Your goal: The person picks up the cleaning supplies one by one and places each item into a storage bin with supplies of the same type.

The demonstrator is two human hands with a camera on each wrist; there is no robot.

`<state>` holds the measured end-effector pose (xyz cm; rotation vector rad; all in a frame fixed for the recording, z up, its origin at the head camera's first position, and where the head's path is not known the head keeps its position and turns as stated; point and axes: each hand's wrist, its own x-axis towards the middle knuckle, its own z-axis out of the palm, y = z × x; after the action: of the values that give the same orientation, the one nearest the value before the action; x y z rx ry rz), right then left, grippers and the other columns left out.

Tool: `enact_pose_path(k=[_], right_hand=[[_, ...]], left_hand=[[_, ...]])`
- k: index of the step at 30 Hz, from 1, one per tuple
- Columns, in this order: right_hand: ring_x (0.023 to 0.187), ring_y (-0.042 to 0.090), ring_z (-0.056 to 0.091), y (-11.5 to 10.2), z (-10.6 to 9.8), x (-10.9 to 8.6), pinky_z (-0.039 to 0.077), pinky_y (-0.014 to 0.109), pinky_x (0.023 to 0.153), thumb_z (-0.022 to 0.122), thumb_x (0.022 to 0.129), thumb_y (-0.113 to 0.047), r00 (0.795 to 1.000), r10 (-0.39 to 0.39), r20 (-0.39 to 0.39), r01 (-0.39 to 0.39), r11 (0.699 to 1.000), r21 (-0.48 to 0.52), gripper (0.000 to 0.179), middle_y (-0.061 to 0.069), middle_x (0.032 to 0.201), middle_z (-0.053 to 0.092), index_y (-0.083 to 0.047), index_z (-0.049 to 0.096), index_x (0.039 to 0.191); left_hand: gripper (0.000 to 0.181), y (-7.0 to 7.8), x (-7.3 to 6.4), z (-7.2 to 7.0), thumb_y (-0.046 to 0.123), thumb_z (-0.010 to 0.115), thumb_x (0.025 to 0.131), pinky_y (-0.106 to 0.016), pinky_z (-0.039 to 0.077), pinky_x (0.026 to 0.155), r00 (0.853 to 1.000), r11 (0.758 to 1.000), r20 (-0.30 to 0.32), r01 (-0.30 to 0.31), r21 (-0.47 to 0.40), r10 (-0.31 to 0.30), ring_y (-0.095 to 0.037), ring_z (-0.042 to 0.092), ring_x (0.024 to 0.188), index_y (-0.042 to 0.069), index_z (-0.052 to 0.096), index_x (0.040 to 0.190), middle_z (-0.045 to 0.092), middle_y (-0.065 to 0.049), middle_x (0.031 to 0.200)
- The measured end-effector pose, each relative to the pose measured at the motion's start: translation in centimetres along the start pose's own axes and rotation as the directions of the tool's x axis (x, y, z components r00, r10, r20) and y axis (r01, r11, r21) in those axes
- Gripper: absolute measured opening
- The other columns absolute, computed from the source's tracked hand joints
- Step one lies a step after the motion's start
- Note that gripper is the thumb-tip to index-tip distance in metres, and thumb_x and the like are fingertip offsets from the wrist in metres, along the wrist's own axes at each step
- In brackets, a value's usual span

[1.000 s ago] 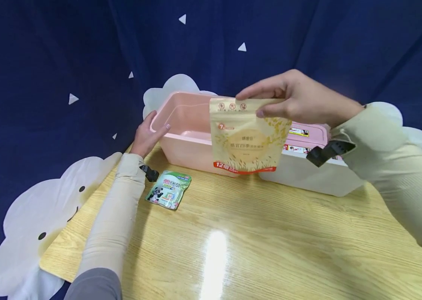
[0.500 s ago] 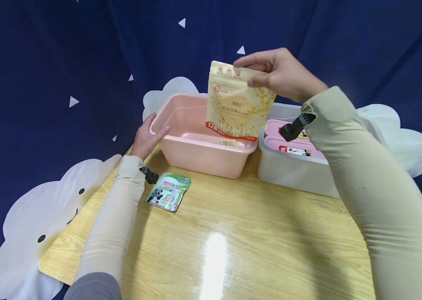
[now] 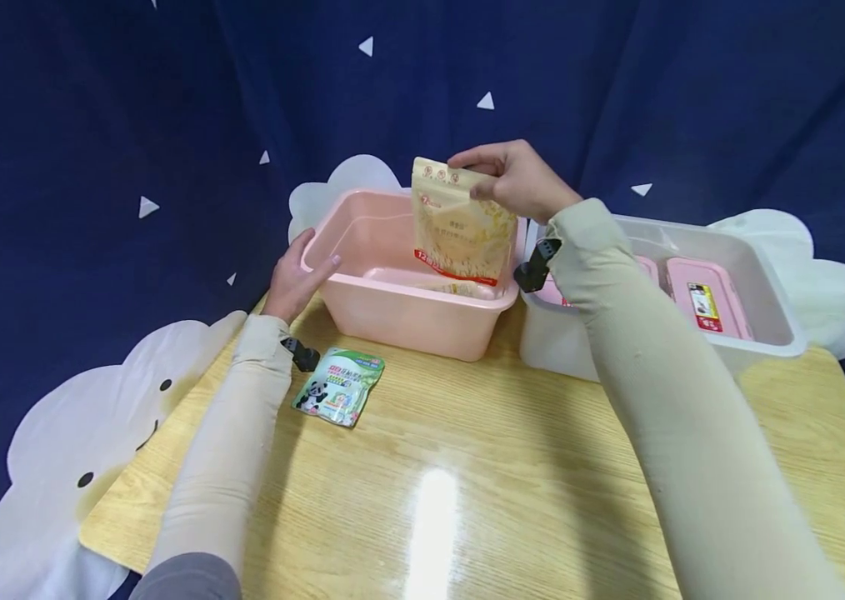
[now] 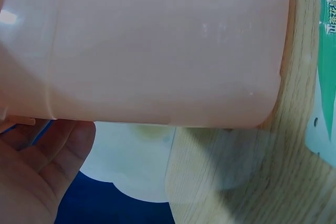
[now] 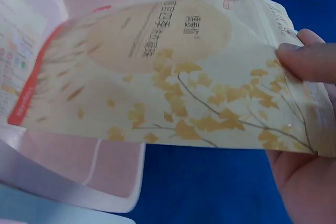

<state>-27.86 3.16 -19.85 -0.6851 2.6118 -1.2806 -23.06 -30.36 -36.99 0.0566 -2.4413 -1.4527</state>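
My right hand (image 3: 516,179) pinches the top edge of a cream stand-up pouch (image 3: 460,233) between thumb and fingers. The pouch hangs upright, its red-banded lower part inside the pink plastic bin (image 3: 415,321). Yellow leaf print covers the pouch (image 5: 157,77) in the right wrist view, where the thumb lies across its top. At the bin's left end, my left hand (image 3: 293,279) grips the rim, thumb over the front corner. Left wrist view: the fingers of that hand (image 4: 52,156) reach under the lip of the bin (image 4: 157,51). Another pale pouch (image 3: 460,288) lies on the bin floor.
A green pouch with a panda print (image 3: 340,386) lies on the wooden table (image 3: 512,483) in front of the pink bin. To the right stands a whitish bin (image 3: 775,308) with pink-lidded boxes (image 3: 707,296), partly hidden by my right arm. A dark blue curtain (image 3: 542,67) hangs behind.
My right hand has carried the cream pouch left from in front of the two bins, up over the pink bin, then down into it. The left hand stays at the rim.
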Motion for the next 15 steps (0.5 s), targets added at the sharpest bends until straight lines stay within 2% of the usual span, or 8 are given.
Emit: enact_pose_path(k=[8,15], right_hand=[[0.102,0.015,0.061,1.0,0.7,0.3,0.052,0.02,0.082,0.058,0.094,0.003,0.999,0.032,0.027,-0.032,0.999,0.001,0.047,0.01,0.129,0.067,-0.018,0.062,0.135],[0.107,0.017,0.062,0.9,1.3,0.3,0.052,0.029,0.098,0.057,0.094,0.004,0.998,0.021,0.052,-0.021,1.0,0.0,0.047,0.009,0.131,0.067,-0.017,0.062,0.136]], left_hand=[[0.079,0.2,0.0,0.2,0.036,0.068,0.088,-0.046,0.034,0.119,1.0,1.0,-0.019,-0.025,-0.01,0.025,-0.035,0.045,0.137,0.01,0.034,0.154,0.041,-0.017,0.156],[0.078,0.2,0.0,0.0,0.037,0.066,0.089,-0.047,0.034,0.118,1.0,1.0,-0.017,-0.015,-0.013,0.015,-0.035,0.045,0.138,0.014,0.032,0.155,0.04,-0.015,0.157]])
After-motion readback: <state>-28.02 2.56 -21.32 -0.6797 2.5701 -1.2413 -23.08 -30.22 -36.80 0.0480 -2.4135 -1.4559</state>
